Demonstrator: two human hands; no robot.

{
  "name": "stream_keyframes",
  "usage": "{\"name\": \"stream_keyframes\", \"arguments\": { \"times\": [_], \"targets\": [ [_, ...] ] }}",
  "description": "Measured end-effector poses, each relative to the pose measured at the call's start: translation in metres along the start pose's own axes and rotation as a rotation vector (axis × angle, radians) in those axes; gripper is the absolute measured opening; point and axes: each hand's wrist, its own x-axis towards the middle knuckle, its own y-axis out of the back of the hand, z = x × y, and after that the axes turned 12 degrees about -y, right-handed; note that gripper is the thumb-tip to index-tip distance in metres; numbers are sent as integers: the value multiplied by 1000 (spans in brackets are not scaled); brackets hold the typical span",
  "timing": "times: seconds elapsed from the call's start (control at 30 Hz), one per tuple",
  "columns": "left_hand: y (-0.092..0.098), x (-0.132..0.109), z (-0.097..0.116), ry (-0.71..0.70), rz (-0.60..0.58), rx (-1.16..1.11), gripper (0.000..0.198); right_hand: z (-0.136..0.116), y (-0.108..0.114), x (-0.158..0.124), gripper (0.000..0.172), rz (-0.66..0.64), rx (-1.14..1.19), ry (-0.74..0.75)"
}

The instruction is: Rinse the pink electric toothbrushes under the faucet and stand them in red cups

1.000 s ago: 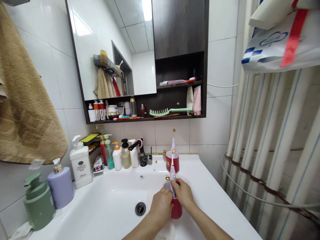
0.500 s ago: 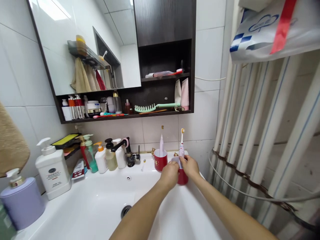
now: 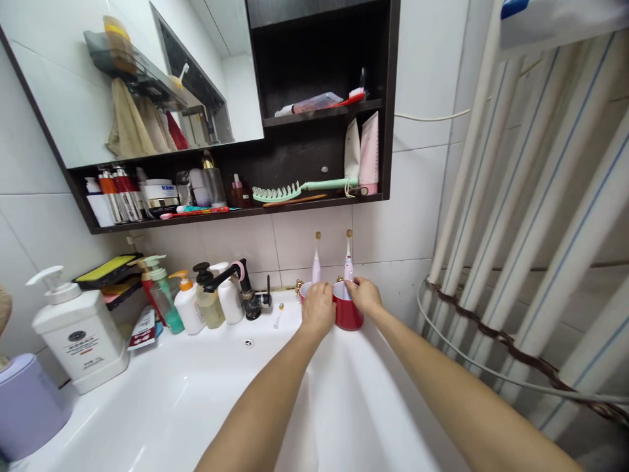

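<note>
Two red cups stand side by side on the back right of the white sink. A light purple electric toothbrush [image 3: 316, 267] stands in the left cup [image 3: 303, 292]. In the right cup [image 3: 348, 316] a second electric toothbrush [image 3: 348, 267] stands upright. My left hand [image 3: 318, 308] is closed at the left cup and covers most of it. At the right cup's rim, my right hand [image 3: 366, 295] grips its right side, thumb close to the toothbrush handle. The far fingers of both hands are partly hidden.
A black faucet [image 3: 250, 298] and several pump bottles line the sink's back edge. A loose toothbrush head [image 3: 279, 316] lies beside the faucet. Above hangs a dark cabinet shelf [image 3: 196, 218] with a green hairbrush [image 3: 278, 193]. Pale pipes [image 3: 521, 203] stand at right.
My left hand has moved from the right cup over to the left one. The left toothbrush now shows a brush head on its tip. The camera view has shifted.
</note>
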Motion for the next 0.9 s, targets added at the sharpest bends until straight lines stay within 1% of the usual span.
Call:
{"name": "stream_keyframes", "arguments": {
  "times": [0.1, 0.17, 0.27, 0.33, 0.37, 0.43, 0.5, 0.57, 0.63, 0.7, 0.77, 0.9],
  "targets": [
    [6, -9, -13, 109, -27, 70, 24, 0, 4, -6, 25, 42, 36, 9],
    [10, -16, -18, 135, -62, 65, 18, -2, 10, -15, 26, 91, 69, 19],
    [17, -34, -16, 137, -66, 52, 15, -9, 16, -42, 27, 169, 135, 70],
    [21, -52, -12, 139, -58, 46, 14, -14, 12, -67, 29, 172, 180, 134],
    [23, -63, -10, 143, -54, 40, 14, -16, 7, -80, 30, 146, 199, 169],
    [24, -89, -7, 164, -49, 9, 16, -18, -9, -108, 32, 50, 226, 213],
    [22, -115, -5, 214, -73, -33, 18, -19, -28, -132, 37, -53, 234, 196],
    [20, -140, -4, 250, -104, -70, 19, -19, -46, -150, 40, -138, 224, 165],
    [18, -160, -3, 284, -100, -101, 20, -20, -58, -162, 38, -219, 204, 155],
    [19, -173, -2, 304, -76, -139, 23, -22, -65, -168, 31, -289, 183, 164],
    [20, -180, -1, 313, -59, -181, 26, -23, -69, -171, 26, -332, 167, 175],
    [19, -181, 0, 324, -44, -233, 30, -28, -72, -174, 19, -341, 151, 183]
  ]
}}
